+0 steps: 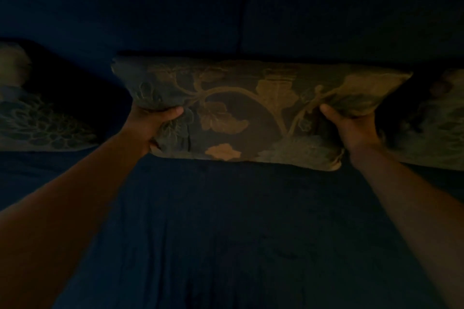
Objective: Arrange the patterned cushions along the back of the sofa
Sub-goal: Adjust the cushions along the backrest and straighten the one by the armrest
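Against the dark sofa [226,233] back, left hand [150,125] and right hand [351,128] each gripped the middle cushion [251,108], which, released unevenly, might slump forward.

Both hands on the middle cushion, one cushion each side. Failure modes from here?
1. Right hand sits close to the right cushion; pulling out could nudge it.
2. Both the right and left hand pinch the middle cushion at its ends, so it may sag or tip forward off the sofa back on release.
3. Dim light: alignment with the left cushion is hard to judge.
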